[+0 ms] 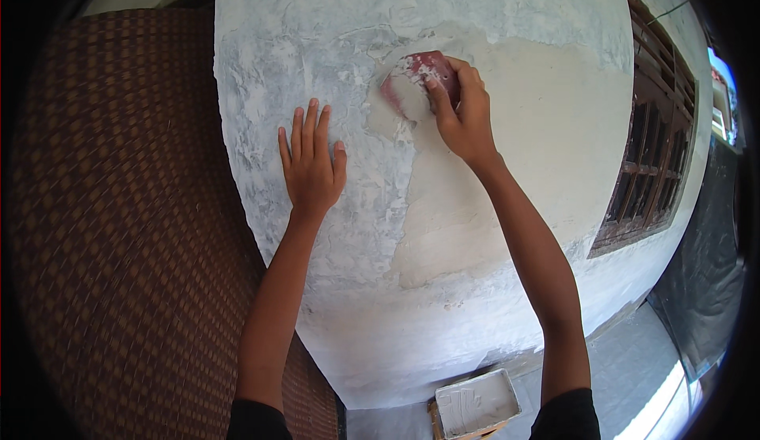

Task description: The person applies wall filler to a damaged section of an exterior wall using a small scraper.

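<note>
My right hand (467, 111) grips a dark red, flat putty scraper (443, 66) between thumb and fingers. Pale grey putty is smeared over the scraper's face, and its lower left edge is at the wall (507, 194). Around and to the right of it spreads a smooth cream-grey layer of putty (546, 99), its left border ragged. To the left, my left hand (310, 167) lies flat on the rough, bluish-white part of the wall, fingers spread, holding nothing.
A brown woven panel (119, 202) stands along the left. At the right is a dark wooden window (649, 147) with bars. A white tray of putty (475, 404) rests on a box below, near the wall's foot. Dark plastic sheeting (704, 258) hangs at the far right.
</note>
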A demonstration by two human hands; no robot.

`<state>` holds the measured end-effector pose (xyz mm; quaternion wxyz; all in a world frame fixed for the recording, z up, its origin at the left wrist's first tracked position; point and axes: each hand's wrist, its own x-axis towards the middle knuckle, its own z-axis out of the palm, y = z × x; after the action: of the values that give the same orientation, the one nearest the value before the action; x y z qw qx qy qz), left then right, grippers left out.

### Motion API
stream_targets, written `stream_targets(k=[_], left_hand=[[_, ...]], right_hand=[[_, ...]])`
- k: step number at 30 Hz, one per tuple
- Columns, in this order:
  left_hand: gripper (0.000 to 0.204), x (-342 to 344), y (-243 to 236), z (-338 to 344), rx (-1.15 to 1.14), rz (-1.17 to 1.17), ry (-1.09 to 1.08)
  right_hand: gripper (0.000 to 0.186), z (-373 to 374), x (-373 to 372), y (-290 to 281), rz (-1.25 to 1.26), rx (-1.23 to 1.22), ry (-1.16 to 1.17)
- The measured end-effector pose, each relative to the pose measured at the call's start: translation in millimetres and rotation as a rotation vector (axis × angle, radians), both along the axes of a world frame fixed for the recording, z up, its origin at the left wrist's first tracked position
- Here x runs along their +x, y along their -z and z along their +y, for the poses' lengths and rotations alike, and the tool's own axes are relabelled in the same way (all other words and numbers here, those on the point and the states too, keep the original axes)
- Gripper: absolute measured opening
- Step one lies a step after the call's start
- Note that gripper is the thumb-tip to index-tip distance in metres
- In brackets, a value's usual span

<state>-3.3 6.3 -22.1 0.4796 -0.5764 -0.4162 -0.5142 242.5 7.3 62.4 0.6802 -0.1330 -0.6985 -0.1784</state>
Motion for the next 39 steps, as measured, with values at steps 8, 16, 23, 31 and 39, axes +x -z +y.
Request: stream_targets(k=[8, 16, 23, 31, 39], left_hand=[[0.055, 4, 0, -10, 0.003, -0.002, 0.013], [0.053, -3, 1, -6, 0.02, 0.007, 0.02], [0.054, 4, -1, -7, 0.014, 0.002, 0.001], [0.056, -2, 2, -5, -0.003, 0.027, 0.019], [0.055, 2, 5, -6, 0.001, 0.009, -0.005]], right_hand=[[0.031, -4, 35, -52, 0.741, -0.2, -0.193], [0.034, 7, -22, -30, 0.02, -0.02, 0.132], [0.034, -2, 45, -60, 0.749, -0.182, -0.231], [0.036, 12, 1, -34, 0.238, -0.124, 0.168], [0.035, -2, 13, -30, 0.353, -0.155, -0.196]])
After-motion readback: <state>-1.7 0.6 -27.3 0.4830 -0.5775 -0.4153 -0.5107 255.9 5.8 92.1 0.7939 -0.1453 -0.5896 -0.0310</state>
